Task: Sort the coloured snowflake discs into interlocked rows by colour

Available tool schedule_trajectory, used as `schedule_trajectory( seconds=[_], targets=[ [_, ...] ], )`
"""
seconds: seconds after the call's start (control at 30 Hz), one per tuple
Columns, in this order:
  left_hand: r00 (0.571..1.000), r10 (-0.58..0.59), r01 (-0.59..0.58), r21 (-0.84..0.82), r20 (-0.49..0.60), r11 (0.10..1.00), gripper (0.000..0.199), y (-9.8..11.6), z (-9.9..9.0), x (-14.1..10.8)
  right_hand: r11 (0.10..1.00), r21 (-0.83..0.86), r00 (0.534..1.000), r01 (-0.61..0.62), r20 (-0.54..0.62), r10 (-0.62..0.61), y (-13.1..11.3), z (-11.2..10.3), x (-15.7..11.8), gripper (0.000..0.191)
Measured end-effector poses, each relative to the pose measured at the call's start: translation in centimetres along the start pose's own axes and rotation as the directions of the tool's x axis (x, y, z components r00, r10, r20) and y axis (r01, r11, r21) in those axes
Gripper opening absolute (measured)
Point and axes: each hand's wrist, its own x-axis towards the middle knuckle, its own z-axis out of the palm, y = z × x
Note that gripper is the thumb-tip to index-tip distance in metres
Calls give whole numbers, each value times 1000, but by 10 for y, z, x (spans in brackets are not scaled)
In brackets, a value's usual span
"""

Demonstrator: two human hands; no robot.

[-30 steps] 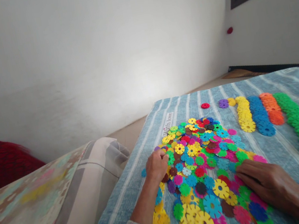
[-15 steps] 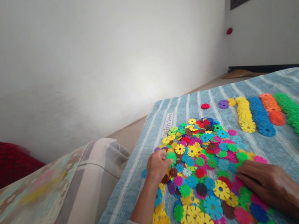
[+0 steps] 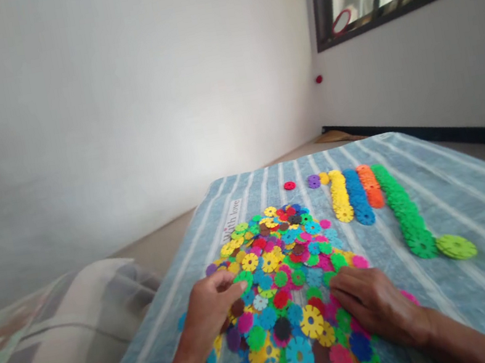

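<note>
A heap of flat plastic snowflake discs [image 3: 290,323] in many colours covers the near middle of the blue striped cloth. At the left border of the heap is my left hand [image 3: 215,305], its fingers curled and the thumb stretched beside a green disc [image 3: 244,280]. Whether it pinches a disc is hidden. My right hand [image 3: 377,305] rests low on the heap's right side, fingers pressed together and pointing into the discs. Anything under those fingertips is out of sight.
Overlapping rows of yellow discs [image 3: 340,195], blue discs [image 3: 359,197], orange discs [image 3: 370,186] and green discs [image 3: 405,212] lie at the right. Lime discs [image 3: 457,246], a purple disc [image 3: 314,181] and a red disc [image 3: 289,186] lie apart. Striped bedding [image 3: 86,334] is at left.
The view has swung right, so the heap and rows sit further left and the lime discs show fully. Both hands stay at about the same spots on the heap.
</note>
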Motion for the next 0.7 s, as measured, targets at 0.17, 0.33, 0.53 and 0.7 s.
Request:
schedule_trajectory(
  seconds=[0.17, 0.33, 0.53, 0.7],
  targets=[
    [957, 210, -208, -31, 200, 978, 23, 34, 29, -26, 973, 221, 993, -68, -82, 88, -15, -4, 6, 24],
    [916, 273, -259, -87, 295, 962, 20, 49, 63, -43, 839, 536, 984, -92, -80, 159, -31, -9, 11, 30],
    [905, 285, -260, -119, 316, 958, 23, 33, 79, -32, 745, 654, 975, -131, -51, 216, -34, -6, 18, 15],
    [882, 320, -272, -180, 346, 945, 25, 14, 88, -26, 747, 650, 981, -137, -15, 192, -30, -8, 19, 20]
  ],
)
